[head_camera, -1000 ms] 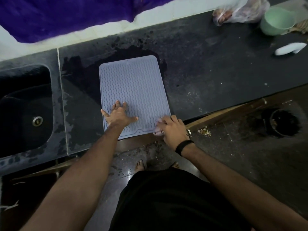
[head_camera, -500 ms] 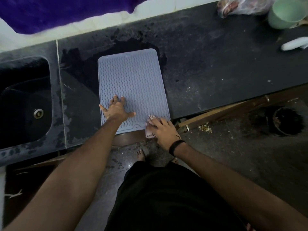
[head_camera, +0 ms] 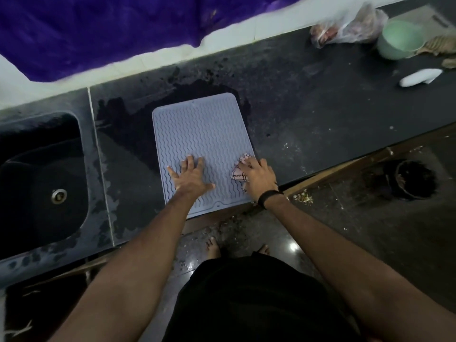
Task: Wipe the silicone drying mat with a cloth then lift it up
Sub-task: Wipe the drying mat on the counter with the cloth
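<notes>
A pale blue silicone drying mat (head_camera: pixel 201 134) with wavy ridges lies flat on the dark counter (head_camera: pixel 308 114), its near edge hanging slightly over the counter's front. My left hand (head_camera: pixel 190 177) presses flat on the mat's near left part, fingers spread. My right hand (head_camera: pixel 259 177) rests on the mat's near right edge, pressing a crumpled pink patterned cloth (head_camera: pixel 239 170) against it. Part of the cloth is hidden under my fingers.
A black sink (head_camera: pixel 37 178) is set into the counter at the left. At the far right stand a green bowl (head_camera: pixel 399 40), a plastic bag (head_camera: pixel 345 28) and a white object (head_camera: pixel 419 76). A wet patch (head_camera: pixel 138 114) surrounds the mat. A dark pot (head_camera: pixel 414 180) sits on the floor.
My right hand has slid with the cloth from the mat's near right corner farther up along its right edge. My left hand stays pressed on the mat.
</notes>
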{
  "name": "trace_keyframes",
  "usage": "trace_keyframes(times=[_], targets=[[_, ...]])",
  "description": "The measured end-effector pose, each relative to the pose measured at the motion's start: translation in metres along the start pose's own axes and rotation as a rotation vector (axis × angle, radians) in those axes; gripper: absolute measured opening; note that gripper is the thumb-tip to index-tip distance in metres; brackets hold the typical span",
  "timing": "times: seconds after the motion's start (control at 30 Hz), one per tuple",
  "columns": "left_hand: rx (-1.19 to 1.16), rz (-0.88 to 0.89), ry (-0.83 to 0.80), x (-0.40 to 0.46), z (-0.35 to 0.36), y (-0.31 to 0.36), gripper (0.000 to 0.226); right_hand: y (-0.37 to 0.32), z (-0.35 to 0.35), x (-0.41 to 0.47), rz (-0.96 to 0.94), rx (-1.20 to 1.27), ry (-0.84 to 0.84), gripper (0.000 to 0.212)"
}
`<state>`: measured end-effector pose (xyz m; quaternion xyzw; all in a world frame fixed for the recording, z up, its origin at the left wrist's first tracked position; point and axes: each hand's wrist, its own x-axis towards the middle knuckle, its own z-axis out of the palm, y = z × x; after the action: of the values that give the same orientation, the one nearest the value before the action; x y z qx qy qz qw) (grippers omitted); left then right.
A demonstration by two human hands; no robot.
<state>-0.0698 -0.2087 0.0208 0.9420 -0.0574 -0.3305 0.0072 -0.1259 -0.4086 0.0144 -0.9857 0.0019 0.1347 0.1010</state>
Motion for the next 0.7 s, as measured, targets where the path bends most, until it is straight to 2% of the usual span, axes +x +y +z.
trace_keyframes(times=[0.17, 0.33, 0.4, 0.5, 0.6, 0.7], targets=[[0.047, 0.007, -0.008, 0.002, 0.001, -0.002, 0.103, 0.001, 0.014, -0.040, 0.013, -0.065, 0.027, 0.056], [0.067, 0.032, 0.049, 0.005, 0.004, -0.001, 0.103, -0.008, 0.009, -0.064, 0.053, -0.109, -0.031, 0.051], [0.034, 0.059, 0.061, 0.008, 0.005, -0.003, 0.105, -0.018, 0.003, -0.062, 0.061, -0.071, 0.027, 0.051], [-0.016, 0.084, 0.031, 0.011, 0.003, -0.009, 0.111, -0.049, 0.003, -0.050, -0.008, -0.017, 0.077, 0.052], [-0.025, 0.082, 0.004, 0.013, 0.000, -0.012, 0.115, -0.076, 0.016, -0.040, -0.126, -0.056, -0.048, 0.053], [-0.032, 0.070, -0.004, 0.013, 0.000, -0.011, 0.116, -0.067, 0.020, -0.044, -0.190, -0.104, -0.072, 0.052]])
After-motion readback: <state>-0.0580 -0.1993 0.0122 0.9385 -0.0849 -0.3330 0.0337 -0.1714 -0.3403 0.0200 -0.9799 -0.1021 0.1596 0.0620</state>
